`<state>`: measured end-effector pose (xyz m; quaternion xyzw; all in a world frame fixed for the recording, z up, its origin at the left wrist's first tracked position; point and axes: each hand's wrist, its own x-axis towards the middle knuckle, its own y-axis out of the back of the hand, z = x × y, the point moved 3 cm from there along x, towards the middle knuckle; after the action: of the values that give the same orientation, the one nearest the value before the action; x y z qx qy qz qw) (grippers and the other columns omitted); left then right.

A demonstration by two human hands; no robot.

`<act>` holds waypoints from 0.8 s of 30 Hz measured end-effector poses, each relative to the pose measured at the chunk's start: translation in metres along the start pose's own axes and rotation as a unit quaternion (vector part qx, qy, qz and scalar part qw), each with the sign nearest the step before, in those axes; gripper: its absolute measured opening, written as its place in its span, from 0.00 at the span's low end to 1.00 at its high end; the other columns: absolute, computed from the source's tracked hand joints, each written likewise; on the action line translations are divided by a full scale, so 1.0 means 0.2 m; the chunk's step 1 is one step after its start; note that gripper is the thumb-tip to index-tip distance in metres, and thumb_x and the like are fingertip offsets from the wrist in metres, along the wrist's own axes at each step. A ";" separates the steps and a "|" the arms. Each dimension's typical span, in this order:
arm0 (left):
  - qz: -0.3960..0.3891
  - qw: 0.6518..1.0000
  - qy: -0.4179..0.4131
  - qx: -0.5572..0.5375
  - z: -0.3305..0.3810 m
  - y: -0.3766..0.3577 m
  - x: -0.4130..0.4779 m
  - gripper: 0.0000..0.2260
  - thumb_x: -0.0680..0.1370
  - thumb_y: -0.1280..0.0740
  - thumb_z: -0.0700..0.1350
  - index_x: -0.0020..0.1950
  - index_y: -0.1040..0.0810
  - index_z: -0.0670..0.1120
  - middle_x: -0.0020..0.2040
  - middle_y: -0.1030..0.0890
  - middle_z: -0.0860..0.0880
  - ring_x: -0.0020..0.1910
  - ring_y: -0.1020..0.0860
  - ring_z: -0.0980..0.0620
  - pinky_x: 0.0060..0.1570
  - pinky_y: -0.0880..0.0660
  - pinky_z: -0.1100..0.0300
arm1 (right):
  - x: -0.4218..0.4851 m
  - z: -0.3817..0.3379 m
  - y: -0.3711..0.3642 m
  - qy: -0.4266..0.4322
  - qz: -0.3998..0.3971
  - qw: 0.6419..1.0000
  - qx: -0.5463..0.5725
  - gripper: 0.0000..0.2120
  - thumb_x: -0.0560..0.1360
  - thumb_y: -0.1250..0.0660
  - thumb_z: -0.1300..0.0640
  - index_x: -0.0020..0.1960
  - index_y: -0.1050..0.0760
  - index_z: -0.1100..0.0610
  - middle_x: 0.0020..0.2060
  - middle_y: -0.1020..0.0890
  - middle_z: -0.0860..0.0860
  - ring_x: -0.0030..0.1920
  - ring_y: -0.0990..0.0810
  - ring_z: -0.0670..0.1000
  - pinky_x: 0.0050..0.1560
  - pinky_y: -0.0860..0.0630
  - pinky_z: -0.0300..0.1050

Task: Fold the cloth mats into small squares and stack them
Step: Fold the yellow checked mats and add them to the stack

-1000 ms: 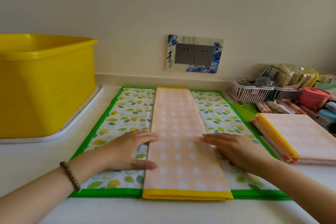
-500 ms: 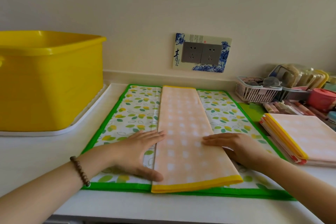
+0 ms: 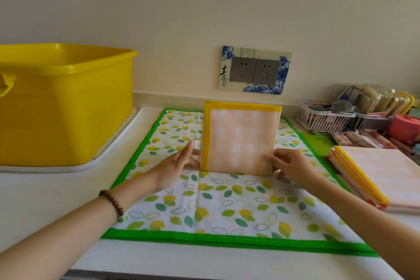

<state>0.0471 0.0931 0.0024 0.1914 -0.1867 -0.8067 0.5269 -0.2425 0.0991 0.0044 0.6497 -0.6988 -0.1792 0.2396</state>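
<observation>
A peach checked cloth mat (image 3: 238,141) with yellow trim, folded into a strip, has its near half raised upright over the far half. My right hand (image 3: 291,166) pinches its lower right edge, thumb on the front. My left hand (image 3: 177,163) is beside the lower left edge, fingers straight, touching the yellow trim. It all rests on a leaf-print mat (image 3: 227,207) with a green border, spread flat. A stack of folded peach mats (image 3: 381,175) lies to the right.
A big yellow tub (image 3: 63,102) on a white tray (image 3: 109,157) fills the left side. At the back right are a white basket (image 3: 322,118), a pink container (image 3: 402,127) and several small packets. A wall socket (image 3: 254,70) is behind the mats.
Both hands had pressed flat on the long peach strip. Now its near half is lifted off the leaf mat and stands upright, swung towards the wall.
</observation>
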 end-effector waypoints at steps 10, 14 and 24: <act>0.042 0.970 -0.104 0.217 0.01 -0.08 0.05 0.42 0.68 0.61 0.75 0.76 0.44 0.54 0.66 0.36 0.53 0.68 0.37 0.53 0.68 0.39 0.56 | 0.09 -0.02 -0.02 -0.112 0.035 0.989 -0.095 0.09 0.73 0.30 0.49 0.40 0.21 0.54 0.31 0.21 0.49 0.24 0.24 0.45 0.23 0.28 0.33; -0.059 0.918 -0.155 0.360 0.02 -0.16 0.00 0.40 0.68 0.65 0.73 0.77 0.49 0.59 0.77 0.52 0.60 0.76 0.56 0.58 0.72 0.61 0.58 | 0.09 -0.03 -0.03 -0.132 0.027 0.986 -0.093 0.09 0.73 0.30 0.50 0.45 0.20 0.56 0.33 0.20 0.49 0.25 0.25 0.46 0.21 0.30 0.32; -0.080 0.900 -0.118 0.411 0.03 -0.21 -0.03 0.36 0.72 0.60 0.70 0.78 0.55 0.57 0.78 0.57 0.58 0.76 0.60 0.59 0.74 0.63 0.58 | -0.12 -0.14 -0.24 0.179 -0.054 0.936 -0.297 0.20 0.81 0.49 0.47 0.73 0.40 0.45 0.72 0.38 0.40 0.73 0.42 0.42 0.74 0.49 0.42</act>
<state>0.0141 0.1155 -0.0123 0.3092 -0.5467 -0.7143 0.3087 -0.1865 0.1204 -0.0012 0.6068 -0.5231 -0.2726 0.5328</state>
